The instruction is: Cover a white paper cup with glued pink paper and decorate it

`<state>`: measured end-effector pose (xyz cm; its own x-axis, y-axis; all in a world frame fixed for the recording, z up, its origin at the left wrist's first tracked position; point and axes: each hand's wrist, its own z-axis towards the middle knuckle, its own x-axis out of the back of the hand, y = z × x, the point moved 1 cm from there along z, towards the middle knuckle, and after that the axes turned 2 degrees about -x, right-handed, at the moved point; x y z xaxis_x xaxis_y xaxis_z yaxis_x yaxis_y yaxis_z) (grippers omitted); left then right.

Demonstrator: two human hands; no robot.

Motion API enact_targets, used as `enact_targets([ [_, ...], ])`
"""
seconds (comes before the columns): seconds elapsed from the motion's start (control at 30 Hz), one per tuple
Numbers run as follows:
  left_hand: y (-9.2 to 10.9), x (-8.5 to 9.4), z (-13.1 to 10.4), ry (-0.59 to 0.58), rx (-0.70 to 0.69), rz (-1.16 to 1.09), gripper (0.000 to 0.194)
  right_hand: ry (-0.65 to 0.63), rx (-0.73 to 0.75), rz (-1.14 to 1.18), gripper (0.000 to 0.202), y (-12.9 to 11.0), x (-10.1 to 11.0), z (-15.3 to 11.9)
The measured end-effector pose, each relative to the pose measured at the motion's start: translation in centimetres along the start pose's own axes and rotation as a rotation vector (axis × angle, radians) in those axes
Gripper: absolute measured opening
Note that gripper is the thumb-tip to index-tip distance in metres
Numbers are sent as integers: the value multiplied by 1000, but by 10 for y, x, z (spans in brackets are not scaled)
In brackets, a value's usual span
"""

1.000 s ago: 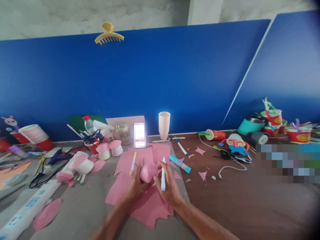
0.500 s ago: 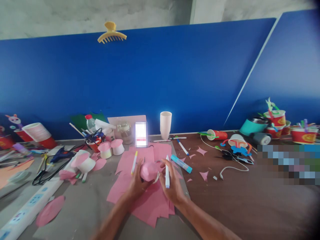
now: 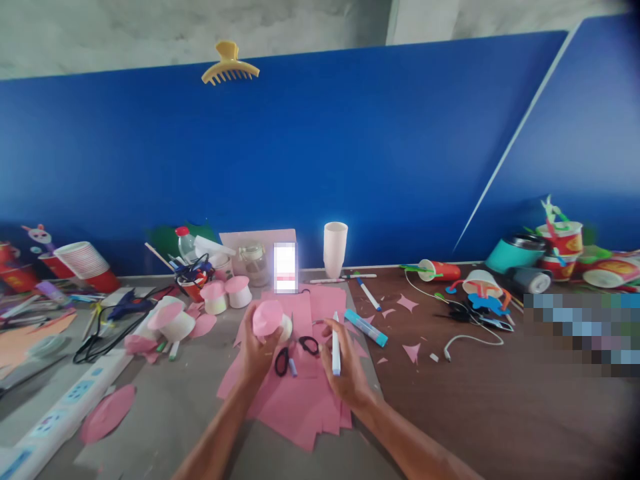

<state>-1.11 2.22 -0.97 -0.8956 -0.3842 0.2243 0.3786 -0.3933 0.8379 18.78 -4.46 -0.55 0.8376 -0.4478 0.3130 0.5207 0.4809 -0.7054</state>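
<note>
My left hand [image 3: 257,360] is wrapped round a small white paper cup with a pink paper cap [image 3: 269,318], raised over the pink paper sheets [image 3: 295,420]. The cup tilts, and part of its white side shows at the right. My right hand [image 3: 350,373] grips a white marker [image 3: 336,347], which stands nearly upright between thumb and fingers. Between the hands, black-handled scissors [image 3: 283,362] lie on the sheets. A light-blue tube [image 3: 367,327] rests just beyond my right hand.
Two pink-capped cups [image 3: 214,298] stand at the left, near a white power strip [image 3: 75,400]. A glowing phone [image 3: 285,268] and a white cup stack [image 3: 335,249] stand by the blue partition [image 3: 300,147]. Pink scraps [image 3: 411,352] and a white cable [image 3: 475,343] lie at the right.
My left hand has moved left and up with the capped cup, away from my right hand. The scissors' handles now show. My right hand stays in place with the marker.
</note>
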Motion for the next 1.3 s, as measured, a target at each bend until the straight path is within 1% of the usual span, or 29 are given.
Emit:
enact_targets([
  [0.1, -3, 2, 4, 13, 70, 35, 74, -22, 11, -19, 34, 2, 0, 0],
  [0.23, -4, 3, 7, 44, 92, 92, 73, -45, 62, -63, 36, 6, -2, -3],
  [0.43, -6, 5, 13, 87, 74, 162, 69, -49, 174, -73, 45, 7, -4, -5],
  [0.53, -8, 7, 14, 101, 61, 170, 68, -58, 180, -61, 47, 5, -4, -4],
  [0.67, -10, 9, 12, 102, 40, 180, 67, -70, 185, -89, 45, 6, -3, -3],
  [0.8, -13, 10, 10, 120, -11, 183, 65, -72, 217, -106, 48, 7, -4, -3],
  [0.87, -13, 9, 9, 112, -28, 200, 64, -70, 221, -105, 50, 7, -4, -4],
  [1.0, -10, 8, 8, 90, -40, 209, 68, -94, 189, -97, 48, 7, -4, -4],
  [1.17, -10, 7, 6, 73, -50, 205, 70, -105, 207, -92, 51, 9, -4, -6],
  [1.3, -15, 7, 5, 44, -38, 119, 77, -89, 199, -75, 54, 10, -6, -7],
])
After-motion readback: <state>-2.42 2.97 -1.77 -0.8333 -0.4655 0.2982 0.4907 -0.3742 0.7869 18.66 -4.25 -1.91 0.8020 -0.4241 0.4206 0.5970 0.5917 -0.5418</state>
